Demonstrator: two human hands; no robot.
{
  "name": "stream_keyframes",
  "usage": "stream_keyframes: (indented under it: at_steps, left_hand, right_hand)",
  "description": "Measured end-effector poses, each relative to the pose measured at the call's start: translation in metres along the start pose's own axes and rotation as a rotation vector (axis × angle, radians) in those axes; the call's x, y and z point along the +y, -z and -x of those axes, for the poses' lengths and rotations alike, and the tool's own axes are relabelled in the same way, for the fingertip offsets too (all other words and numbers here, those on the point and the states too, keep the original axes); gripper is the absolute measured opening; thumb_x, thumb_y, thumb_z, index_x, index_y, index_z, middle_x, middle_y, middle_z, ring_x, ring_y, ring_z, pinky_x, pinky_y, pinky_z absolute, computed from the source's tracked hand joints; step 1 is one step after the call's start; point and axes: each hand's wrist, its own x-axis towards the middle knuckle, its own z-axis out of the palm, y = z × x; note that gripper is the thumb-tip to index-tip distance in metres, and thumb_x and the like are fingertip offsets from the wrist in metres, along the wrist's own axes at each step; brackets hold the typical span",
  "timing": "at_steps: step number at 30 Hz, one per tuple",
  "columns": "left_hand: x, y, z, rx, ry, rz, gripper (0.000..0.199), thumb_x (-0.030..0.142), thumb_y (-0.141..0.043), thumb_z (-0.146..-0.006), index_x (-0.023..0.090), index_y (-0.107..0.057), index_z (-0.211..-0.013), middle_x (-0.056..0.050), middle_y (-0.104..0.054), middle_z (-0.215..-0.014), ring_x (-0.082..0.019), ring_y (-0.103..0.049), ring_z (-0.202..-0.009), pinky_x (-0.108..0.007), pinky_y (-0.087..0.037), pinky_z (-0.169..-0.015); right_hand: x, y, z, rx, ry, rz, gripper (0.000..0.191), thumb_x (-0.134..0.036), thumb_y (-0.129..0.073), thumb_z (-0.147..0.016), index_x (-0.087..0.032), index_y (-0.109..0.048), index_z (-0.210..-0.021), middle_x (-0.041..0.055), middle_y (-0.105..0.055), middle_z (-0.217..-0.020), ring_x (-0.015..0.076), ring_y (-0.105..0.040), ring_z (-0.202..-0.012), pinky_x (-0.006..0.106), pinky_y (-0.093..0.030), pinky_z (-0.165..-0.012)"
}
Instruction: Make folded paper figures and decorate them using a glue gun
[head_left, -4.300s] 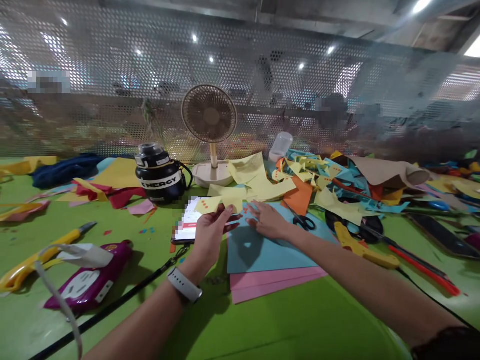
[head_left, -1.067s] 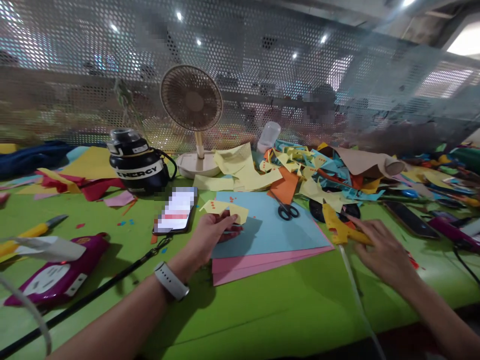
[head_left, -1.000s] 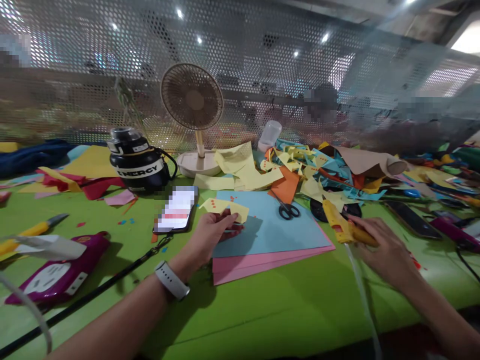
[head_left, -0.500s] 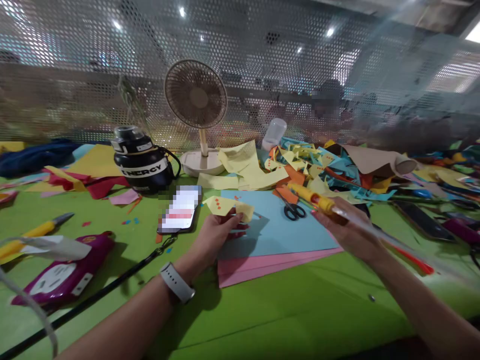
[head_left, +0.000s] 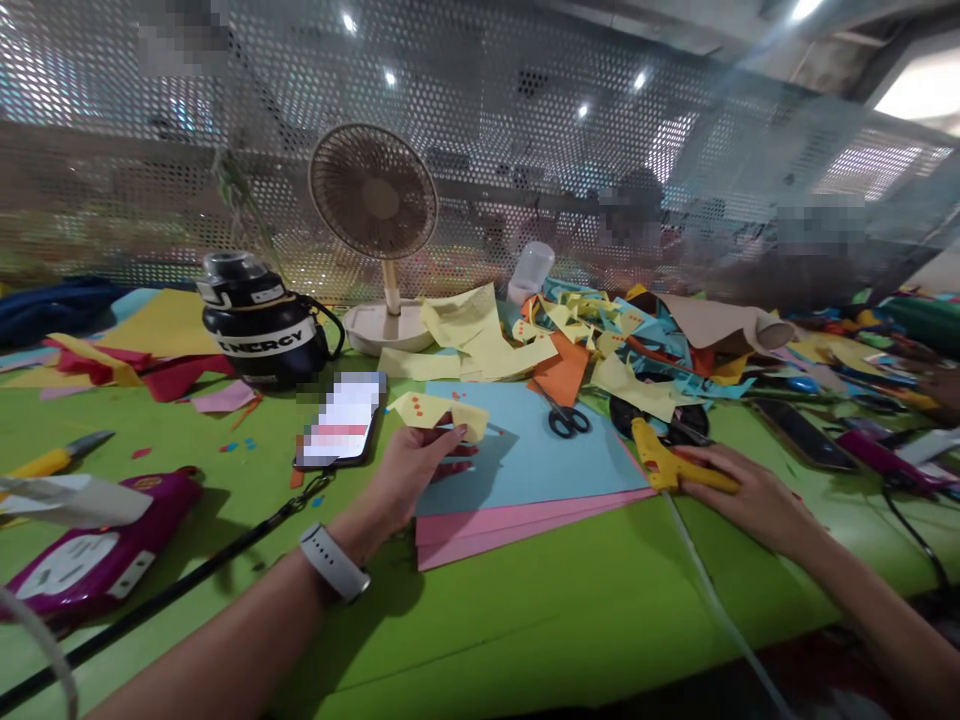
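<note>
My left hand [head_left: 405, 468], with a watch on its wrist, pinches a folded yellow paper piece [head_left: 417, 408] with orange dots above the blue sheet's left side. My right hand [head_left: 750, 490] grips the handle of a yellow glue gun [head_left: 664, 462] at the right edge of the paper stack. A long pale stick or cord [head_left: 709, 580] runs from the gun toward the table's front edge. Between my hands lies a blue paper sheet [head_left: 525, 465] over pink sheets [head_left: 480, 540]. Black-handled scissors [head_left: 568, 421] rest on the blue sheet, their blades partly hidden by orange paper [head_left: 562, 368].
A lit phone [head_left: 341, 420], black bottle [head_left: 262, 335] and small fan [head_left: 375, 200] stand or lie at the left and back. Paper scraps [head_left: 600, 320] pile up behind the sheets. A purple pack [head_left: 97, 550] and yellow-handled cutter [head_left: 56, 455] lie left, a dark phone [head_left: 802, 434] right.
My right hand has swung the glue gun down to the right, turning it so its stick or cord points toward the front edge. My left hand keeps the yellow paper; the view has shifted slightly right.
</note>
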Motion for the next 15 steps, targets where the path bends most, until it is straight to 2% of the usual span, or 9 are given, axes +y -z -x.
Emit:
stream_keyframes:
  at_steps: [3,6,8,10,13,15]
  left_hand:
    - [0.0,0.001,0.0,0.005,-0.003,0.011,0.02,0.021,-0.079,-0.065,0.012,-0.068,-0.08,-0.005,-0.071,-0.074,-0.014,-0.066,-0.064,-0.023,-0.053,-0.056]
    - [0.001,0.001,0.0,0.016,-0.018,0.033,0.019,0.022,-0.078,-0.066,0.012,-0.068,-0.079,-0.005,-0.071,-0.076,-0.014,-0.066,-0.065,-0.024,-0.054,-0.059]
    - [0.001,0.001,-0.001,0.019,-0.02,0.038,0.018,0.022,-0.078,-0.067,0.011,-0.067,-0.078,-0.005,-0.071,-0.076,-0.014,-0.066,-0.065,-0.024,-0.055,-0.06]
    - [0.0,0.001,-0.001,0.027,-0.015,0.039,0.017,0.022,-0.077,-0.068,0.011,-0.067,-0.077,-0.005,-0.07,-0.073,-0.014,-0.066,-0.064,-0.024,-0.055,-0.061]
    - [0.0,0.002,-0.002,0.048,-0.002,0.044,0.017,0.022,-0.077,-0.069,0.012,-0.065,-0.075,-0.005,-0.07,-0.072,-0.014,-0.066,-0.065,-0.024,-0.055,-0.06]
    - [-0.001,0.002,-0.002,0.047,0.004,0.041,0.018,0.023,-0.077,-0.069,0.012,-0.065,-0.076,-0.006,-0.07,-0.072,-0.015,-0.067,-0.066,-0.024,-0.055,-0.059]
  right_hand:
    - [0.004,0.003,-0.002,-0.045,0.041,0.057,0.043,-0.049,-0.053,-0.081,-0.022,-0.067,-0.111,0.0107,-0.069,-0.102,0.0278,-0.066,-0.091,0.043,-0.053,-0.08]
    - [-0.007,0.011,-0.01,-0.03,0.102,0.118,0.043,-0.046,-0.05,-0.083,-0.022,-0.066,-0.115,0.0118,-0.067,-0.102,0.0296,-0.063,-0.093,0.047,-0.051,-0.082]
    - [-0.029,0.012,-0.019,-0.018,0.136,0.111,0.046,-0.045,-0.045,-0.087,-0.022,-0.061,-0.124,0.0133,-0.064,-0.113,0.0308,-0.059,-0.104,0.05,-0.048,-0.088]
    - [-0.06,0.005,-0.033,-0.089,0.205,0.056,0.051,-0.046,-0.041,-0.091,-0.021,-0.052,-0.134,0.014,-0.058,-0.126,0.0306,-0.053,-0.116,0.05,-0.044,-0.095]
    - [-0.111,-0.019,-0.056,-0.248,0.322,0.037,0.062,-0.054,-0.042,-0.091,-0.02,-0.042,-0.142,0.0138,-0.042,-0.146,0.0325,-0.037,-0.134,0.054,-0.032,-0.107]
    - [-0.138,-0.037,-0.071,-0.335,0.375,0.023,0.072,-0.063,-0.041,-0.088,-0.018,-0.04,-0.144,0.0148,-0.034,-0.151,0.0338,-0.03,-0.138,0.053,-0.028,-0.11]
